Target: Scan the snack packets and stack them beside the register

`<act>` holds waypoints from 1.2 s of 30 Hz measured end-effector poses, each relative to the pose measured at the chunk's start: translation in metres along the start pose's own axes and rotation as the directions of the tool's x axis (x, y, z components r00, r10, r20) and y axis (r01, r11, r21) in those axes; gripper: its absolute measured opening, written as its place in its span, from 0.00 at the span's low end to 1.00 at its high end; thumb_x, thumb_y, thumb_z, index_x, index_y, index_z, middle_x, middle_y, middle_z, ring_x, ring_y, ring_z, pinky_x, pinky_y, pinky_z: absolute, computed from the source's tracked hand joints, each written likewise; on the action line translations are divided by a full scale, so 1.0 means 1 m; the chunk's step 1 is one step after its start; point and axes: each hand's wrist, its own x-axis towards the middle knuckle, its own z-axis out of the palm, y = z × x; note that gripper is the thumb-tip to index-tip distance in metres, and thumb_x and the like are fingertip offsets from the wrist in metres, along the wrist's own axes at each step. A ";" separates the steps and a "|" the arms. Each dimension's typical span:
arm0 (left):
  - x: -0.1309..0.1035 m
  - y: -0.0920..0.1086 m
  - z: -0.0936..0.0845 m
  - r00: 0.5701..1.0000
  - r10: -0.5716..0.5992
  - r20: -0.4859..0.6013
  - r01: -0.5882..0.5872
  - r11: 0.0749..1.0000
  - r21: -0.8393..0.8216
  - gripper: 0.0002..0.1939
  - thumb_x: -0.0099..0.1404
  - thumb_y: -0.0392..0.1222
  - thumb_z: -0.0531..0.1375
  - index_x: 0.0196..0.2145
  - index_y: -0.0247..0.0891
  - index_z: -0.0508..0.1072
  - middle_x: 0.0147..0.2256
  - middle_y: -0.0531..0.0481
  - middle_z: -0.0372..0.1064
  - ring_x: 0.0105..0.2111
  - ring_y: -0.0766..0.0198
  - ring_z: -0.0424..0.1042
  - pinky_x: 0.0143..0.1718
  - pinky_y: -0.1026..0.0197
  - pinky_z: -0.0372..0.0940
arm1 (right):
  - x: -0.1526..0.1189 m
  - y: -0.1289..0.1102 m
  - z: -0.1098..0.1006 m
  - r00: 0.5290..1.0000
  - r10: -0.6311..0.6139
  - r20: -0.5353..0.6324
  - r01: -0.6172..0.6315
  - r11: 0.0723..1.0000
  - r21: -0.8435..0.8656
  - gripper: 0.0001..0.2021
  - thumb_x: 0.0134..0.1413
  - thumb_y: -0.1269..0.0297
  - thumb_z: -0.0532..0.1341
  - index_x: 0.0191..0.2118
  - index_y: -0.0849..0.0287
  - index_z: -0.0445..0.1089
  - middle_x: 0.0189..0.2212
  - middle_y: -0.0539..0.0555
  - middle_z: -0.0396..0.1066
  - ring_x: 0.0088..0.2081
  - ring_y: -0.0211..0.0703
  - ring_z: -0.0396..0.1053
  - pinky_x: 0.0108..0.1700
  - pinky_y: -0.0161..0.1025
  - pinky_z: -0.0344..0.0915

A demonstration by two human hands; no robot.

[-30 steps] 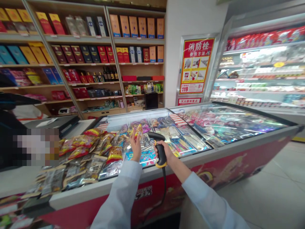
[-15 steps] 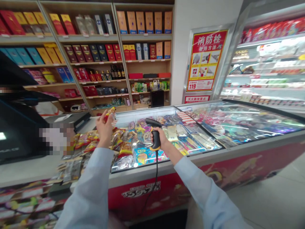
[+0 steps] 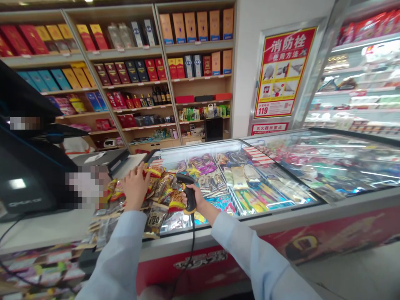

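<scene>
My right hand (image 3: 194, 196) is wrapped around the handle of a black and yellow barcode scanner (image 3: 190, 199), whose cable hangs down in front of the freezer. The scanner head points left, above the packets. My left hand (image 3: 136, 186) rests palm down on the pile of red and yellow snack packets (image 3: 156, 171), fingers spread. Another snack packet (image 3: 176, 201) of the same colours lies on the freezer's glass, close to the scanner. Below it is a dark snack packet (image 3: 155, 217) with a clear part.
A chest freezer (image 3: 250, 223) with a glass top holds many wrapped goods. At left stand a black checkout machine (image 3: 28, 179) and a counter (image 3: 46, 227). Shelves (image 3: 125, 52) with boxes and bottles line the back. A lit refrigerated shelf (image 3: 368, 100) is at right.
My left hand has come down onto the pile, and the snack packet it held up is no longer raised. The scanner in my right hand has moved left, and the view has shifted.
</scene>
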 end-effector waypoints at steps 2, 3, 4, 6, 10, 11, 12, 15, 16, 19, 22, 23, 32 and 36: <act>-0.001 0.001 0.001 1.000 0.002 -0.014 -0.002 1.000 -0.004 0.26 0.67 0.50 0.46 0.59 0.39 0.62 0.55 0.36 0.62 0.53 0.46 0.61 0.52 0.46 0.55 | -0.001 -0.001 -0.002 1.000 -0.018 0.022 0.018 1.000 0.017 0.12 0.46 0.54 0.56 0.24 0.58 0.60 0.15 0.47 0.60 0.16 0.34 0.57 0.17 0.31 0.53; -0.001 0.001 0.002 1.000 0.001 -0.011 -0.001 1.000 -0.005 0.26 0.67 0.50 0.46 0.58 0.39 0.64 0.55 0.36 0.63 0.54 0.46 0.61 0.53 0.46 0.55 | -0.001 0.000 -0.003 0.999 -0.019 0.031 0.018 1.000 0.020 0.12 0.46 0.55 0.56 0.25 0.58 0.60 0.15 0.47 0.60 0.16 0.34 0.57 0.17 0.31 0.54; -0.001 0.001 0.003 1.000 0.002 -0.006 -0.002 1.000 -0.007 0.25 0.67 0.50 0.46 0.57 0.38 0.65 0.54 0.36 0.63 0.54 0.46 0.61 0.53 0.46 0.55 | -0.001 0.000 -0.004 0.999 -0.015 0.039 0.014 1.000 0.019 0.11 0.46 0.55 0.56 0.25 0.58 0.61 0.15 0.47 0.59 0.16 0.35 0.57 0.17 0.31 0.53; 0.000 0.000 0.005 1.000 0.008 -0.002 -0.008 1.000 -0.018 0.24 0.67 0.49 0.46 0.55 0.38 0.66 0.55 0.37 0.63 0.55 0.46 0.60 0.53 0.47 0.56 | 0.000 0.002 -0.004 0.999 0.003 0.050 -0.003 1.000 0.007 0.11 0.46 0.54 0.56 0.25 0.57 0.60 0.14 0.47 0.58 0.16 0.36 0.56 0.17 0.31 0.53; -0.001 -0.002 0.007 1.000 0.007 -0.016 -0.008 0.999 -0.033 0.24 0.67 0.48 0.45 0.54 0.37 0.67 0.56 0.37 0.62 0.55 0.46 0.61 0.52 0.47 0.57 | -0.002 0.003 -0.001 0.999 0.001 0.040 -0.001 1.000 0.011 0.12 0.48 0.54 0.55 0.25 0.57 0.60 0.14 0.47 0.58 0.16 0.36 0.56 0.17 0.32 0.53; -0.002 -0.002 0.008 1.000 0.005 -0.021 -0.006 0.999 -0.036 0.24 0.67 0.48 0.45 0.54 0.36 0.68 0.55 0.37 0.63 0.55 0.46 0.61 0.52 0.47 0.57 | -0.002 0.003 0.000 0.999 0.000 0.035 0.000 1.000 0.015 0.12 0.48 0.54 0.55 0.25 0.57 0.60 0.15 0.47 0.58 0.16 0.35 0.56 0.17 0.32 0.53; -0.002 -0.001 0.007 1.000 0.005 -0.025 -0.006 0.999 -0.039 0.24 0.67 0.48 0.45 0.54 0.36 0.68 0.55 0.37 0.63 0.54 0.45 0.61 0.52 0.47 0.57 | -0.002 0.003 0.001 0.999 -0.004 0.032 0.003 1.000 0.018 0.12 0.48 0.54 0.55 0.26 0.57 0.60 0.15 0.47 0.59 0.16 0.35 0.57 0.17 0.32 0.53; -0.005 0.000 0.005 0.998 0.025 -0.055 -0.028 0.998 -0.047 0.25 0.67 0.48 0.45 0.56 0.37 0.65 0.56 0.36 0.63 0.55 0.45 0.61 0.53 0.46 0.57 | -0.001 0.003 0.000 0.999 -0.009 0.037 0.008 1.000 0.016 0.11 0.46 0.55 0.56 0.25 0.58 0.61 0.16 0.48 0.60 0.17 0.35 0.57 0.18 0.32 0.54; -0.006 0.001 0.003 0.997 0.038 -0.072 -0.041 0.998 -0.046 0.25 0.67 0.49 0.45 0.57 0.37 0.64 0.56 0.36 0.62 0.55 0.44 0.60 0.54 0.45 0.56 | 0.000 0.003 -0.001 0.999 -0.014 0.038 0.013 1.000 0.014 0.11 0.46 0.55 0.56 0.25 0.58 0.61 0.16 0.48 0.61 0.17 0.35 0.58 0.18 0.32 0.54; -0.007 0.002 -0.001 0.993 0.078 -0.089 -0.081 0.996 -0.028 0.25 0.67 0.49 0.45 0.57 0.37 0.64 0.57 0.35 0.60 0.57 0.43 0.58 0.56 0.43 0.53 | 0.005 0.005 -0.005 0.999 -0.028 0.046 0.027 0.999 0.018 0.10 0.46 0.56 0.56 0.26 0.58 0.62 0.16 0.49 0.62 0.17 0.36 0.58 0.19 0.32 0.55; -0.008 0.002 -0.004 0.994 0.108 -0.023 -0.108 0.994 0.000 0.25 0.67 0.49 0.45 0.56 0.34 0.65 0.55 0.33 0.62 0.57 0.41 0.59 0.54 0.43 0.55 | 0.007 0.006 -0.008 0.998 -0.024 0.052 0.023 0.999 0.025 0.10 0.47 0.57 0.54 0.25 0.58 0.62 0.15 0.49 0.62 0.17 0.36 0.58 0.19 0.33 0.55; -0.007 0.002 -0.004 0.994 0.113 -0.008 -0.113 0.994 0.006 0.26 0.67 0.49 0.45 0.56 0.33 0.65 0.55 0.32 0.63 0.56 0.41 0.59 0.54 0.43 0.56 | 0.007 0.006 -0.008 0.999 -0.026 0.047 0.025 0.999 0.029 0.10 0.47 0.57 0.54 0.25 0.58 0.62 0.15 0.49 0.62 0.17 0.36 0.58 0.19 0.33 0.55; -0.006 -0.003 -0.013 0.991 0.101 0.086 -0.106 0.993 0.047 0.27 0.67 0.50 0.45 0.57 0.34 0.62 0.55 0.32 0.63 0.54 0.43 0.62 0.52 0.45 0.58 | -0.001 0.006 0.007 0.992 -0.097 -0.076 0.100 0.995 0.027 0.12 0.48 0.55 0.55 0.23 0.58 0.61 0.15 0.48 0.61 0.17 0.35 0.59 0.18 0.32 0.56; -0.006 -0.003 -0.017 0.987 0.100 0.130 -0.109 0.992 0.069 0.27 0.66 0.48 0.46 0.59 0.33 0.60 0.56 0.32 0.62 0.54 0.42 0.63 0.51 0.44 0.59 | -0.017 -0.014 0.009 0.989 -0.117 -0.086 0.113 0.992 -0.050 0.13 0.47 0.54 0.56 0.23 0.58 0.61 0.15 0.48 0.60 0.16 0.35 0.59 0.18 0.32 0.56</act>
